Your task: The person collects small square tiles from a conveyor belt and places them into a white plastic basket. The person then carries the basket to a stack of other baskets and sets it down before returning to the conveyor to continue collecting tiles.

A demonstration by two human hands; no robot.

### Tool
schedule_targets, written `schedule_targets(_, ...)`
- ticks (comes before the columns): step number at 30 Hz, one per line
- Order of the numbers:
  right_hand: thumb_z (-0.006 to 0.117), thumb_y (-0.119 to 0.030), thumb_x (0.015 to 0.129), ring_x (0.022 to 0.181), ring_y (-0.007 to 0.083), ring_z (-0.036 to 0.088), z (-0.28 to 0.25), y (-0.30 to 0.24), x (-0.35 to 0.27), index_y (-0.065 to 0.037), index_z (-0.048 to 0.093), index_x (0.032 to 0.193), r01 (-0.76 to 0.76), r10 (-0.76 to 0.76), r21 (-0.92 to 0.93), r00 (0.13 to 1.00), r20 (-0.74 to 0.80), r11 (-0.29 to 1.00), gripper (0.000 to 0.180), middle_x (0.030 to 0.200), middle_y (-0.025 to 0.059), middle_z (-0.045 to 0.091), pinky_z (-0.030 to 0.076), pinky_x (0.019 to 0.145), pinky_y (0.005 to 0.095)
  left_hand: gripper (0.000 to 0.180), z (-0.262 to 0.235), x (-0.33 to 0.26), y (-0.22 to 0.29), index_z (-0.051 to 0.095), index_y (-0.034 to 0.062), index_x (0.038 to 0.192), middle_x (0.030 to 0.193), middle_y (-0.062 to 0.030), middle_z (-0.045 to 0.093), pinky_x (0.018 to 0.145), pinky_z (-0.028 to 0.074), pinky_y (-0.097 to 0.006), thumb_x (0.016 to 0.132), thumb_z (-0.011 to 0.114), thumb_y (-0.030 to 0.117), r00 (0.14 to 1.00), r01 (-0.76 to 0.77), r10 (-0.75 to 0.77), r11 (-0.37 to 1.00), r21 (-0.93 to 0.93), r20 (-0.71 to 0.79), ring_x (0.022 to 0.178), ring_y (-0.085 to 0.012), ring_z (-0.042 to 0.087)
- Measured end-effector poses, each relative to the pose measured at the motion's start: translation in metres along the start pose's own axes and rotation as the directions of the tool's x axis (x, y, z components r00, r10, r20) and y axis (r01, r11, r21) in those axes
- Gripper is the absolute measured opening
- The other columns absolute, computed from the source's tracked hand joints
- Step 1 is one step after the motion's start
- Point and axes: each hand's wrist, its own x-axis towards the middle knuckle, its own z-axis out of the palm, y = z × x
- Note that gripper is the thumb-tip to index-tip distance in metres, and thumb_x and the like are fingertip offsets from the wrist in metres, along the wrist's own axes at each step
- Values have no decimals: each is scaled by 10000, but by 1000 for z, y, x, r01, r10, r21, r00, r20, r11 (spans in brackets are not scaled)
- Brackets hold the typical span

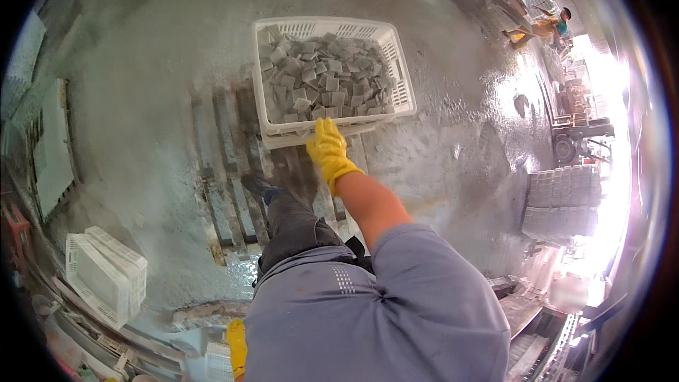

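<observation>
Yellow rubber gloves both hands (pixel 327 150), grey-blue short-sleeve shirt, dk trousers, dk shoe.

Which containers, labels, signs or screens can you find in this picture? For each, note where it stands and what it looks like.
White slatted crate: ahead on a wooden pallet, rectangular, full of grey square pieces; the right hand in a yellow glove touches its near rim.
White crates: lower left, empty, tipped on their sides.
Grey stacked trays: right, blocky pile.
Labels, signs, screens: none visible.
</observation>
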Motion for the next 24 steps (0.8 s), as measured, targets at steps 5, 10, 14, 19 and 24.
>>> schedule_targets(5, 661, -449, 938, 1272, 455, 599, -45, -13, -74, -2, 620, 1378, -208, 15, 244, 789, 614, 947, 628, 1403, 286, 620, 480, 1081, 507, 339, 17, 15, -41, 612, 61, 1374, 1229, -83, 670, 887, 534, -346, 1046, 602, 148, 999, 23, -25, 999, 39, 34, 1067, -217, 671)
schedule_targets(10, 652, -459, 967, 1347, 403, 592, -33, 17, -121, -92, 635, 1423, 233, -202, 131, 317, 927, 964, 586, 1421, 228, 638, 460, 1122, 470, 317, 30, 24, -79, 629, 74, 1345, 1188, -74, 682, 837, 544, -350, 1040, 594, 155, 995, 52, -60, 993, -104, -78, 1028, -222, 682)
schedule_targets(14, 667, -413, 989, 1319, 392, 620, -3, 33, -100, -66, 698, 1351, 348, -298, 247, 101, 949, 904, 501, 1355, 183, 702, 487, 1070, 454, 301, 12, 18, -129, 643, 85, 1321, 1155, -68, 692, 797, 552, -353, 1035, 587, 160, 984, -13, 7, 999, -34, -177, 998, -225, 691)
schedule_targets(19, 715, -394, 950, 1011, 333, 703, 53, -37, -21, -6, 720, 1197, -55, -73, 107, 427, 901, 993, 460, 1108, 179, 749, 554, 872, 444, 298, 18, -5, -111, 661, 56, 1279, 1076, -78, 713, 767, 553, -376, 1025, 615, 206, 923, 187, -294, 907, -378, -248, 933, -236, 700)
schedule_targets(24, 734, -389, 960, 749, 266, 684, 99, -193, 59, -29, 742, 1190, -145, -189, 246, 325, 927, 958, 428, 963, 122, 750, 568, 734, 445, 489, 9, -13, -56, 738, -37, 1156, 983, -200, 762, 813, 546, -424, 930, 730, 397, 787, 215, -534, 708, -673, -310, 919, -273, 729)
